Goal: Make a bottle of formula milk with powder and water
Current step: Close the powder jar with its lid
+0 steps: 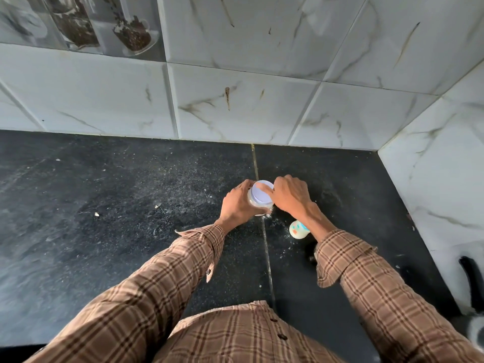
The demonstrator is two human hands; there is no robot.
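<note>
- Right hand (290,196) fingers (264,189) lie over the white lid (262,193) of the powder jar (259,201), curled at its rim — looks like a turning or pressing grip; whether the lid is going on or coming off I cannot tell.
- Left hand (239,205) wraps the jar's left side, fingers curled round the body, steadying it on the desk (131,205).
- Jar stands upright near mid-desk, right on the seam between the two dark slabs; pale powder visible through its clear wall.
- Baby bottle (298,230) stands just near-right of the jar, under the right wrist, milky fill inside, coloured print on its side; its top is hidden by the arm.
- To do the step well, by my read: keep the left grip low and firm so the jar doesn't spin, twist only the lid, keep the jar flat on the desk — no lifting.
- Risk: right forearm hangs directly over the bottle; a wide elbow swing could knock it. Keep the wrist high.
- Spilled powder (272,218) dusts the desk between jar and bottle and near the seam — surface may be slippery, so press down while turning.
- Plaid sleeves (366,271) reach to both wrists, cuffs loose; watch the right cuff near the bottle.
- Far side: marble-look wall tiles (235,100), nothing else close to the work.
</note>
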